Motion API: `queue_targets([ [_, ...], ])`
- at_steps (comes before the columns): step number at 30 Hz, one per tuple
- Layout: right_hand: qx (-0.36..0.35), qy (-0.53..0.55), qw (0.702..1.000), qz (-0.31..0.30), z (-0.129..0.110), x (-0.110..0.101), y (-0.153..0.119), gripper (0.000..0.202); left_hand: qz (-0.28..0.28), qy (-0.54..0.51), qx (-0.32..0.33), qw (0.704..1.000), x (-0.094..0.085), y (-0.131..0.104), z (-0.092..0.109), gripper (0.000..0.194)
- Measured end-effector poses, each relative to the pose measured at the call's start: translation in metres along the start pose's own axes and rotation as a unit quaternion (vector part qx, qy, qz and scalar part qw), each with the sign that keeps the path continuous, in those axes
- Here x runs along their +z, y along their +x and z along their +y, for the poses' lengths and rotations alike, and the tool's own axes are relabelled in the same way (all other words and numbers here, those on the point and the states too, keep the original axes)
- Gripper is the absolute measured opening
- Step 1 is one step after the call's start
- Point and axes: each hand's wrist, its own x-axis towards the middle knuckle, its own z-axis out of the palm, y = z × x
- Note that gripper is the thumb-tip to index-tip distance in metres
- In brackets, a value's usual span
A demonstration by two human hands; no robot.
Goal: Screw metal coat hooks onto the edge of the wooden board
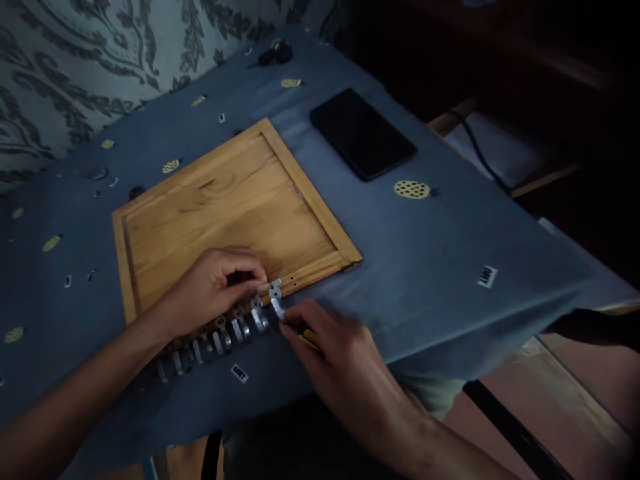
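A framed wooden panel (225, 207) lies on the blue patterned cloth (435, 267). Several curved metal hooks hang in a row along its near edge. My left hand (220, 283) rests over that edge, thumb and forefinger pinched at the left side of the rightmost metal hook (277, 300). The fingertips of my right hand (335, 347) hold the lower curved end of the same hook from the right. A yellow and black tool (309, 337) is partly hidden inside my right hand. Small dark holes show in the frame just right of the hook.
A black phone (363, 133) lies beyond the panel to the right. Small dark objects (277, 52) sit at the cloth's far edge, near the patterned fabric (100, 60). The cloth's right edge drops off above a tiled floor (560, 387).
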Motion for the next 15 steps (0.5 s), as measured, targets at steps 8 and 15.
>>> queue_targets([
  [8,0.036,0.142,0.98,0.133,-0.012,-0.043,0.0,0.012,-0.001,-0.03,0.007,1.0,0.001,0.0,0.0,0.023],
  [15,-0.052,0.274,0.929,0.242,-0.058,-0.062,0.031,0.05,-0.005,-0.026,0.017,0.999,0.001,-0.002,0.001,0.025],
])
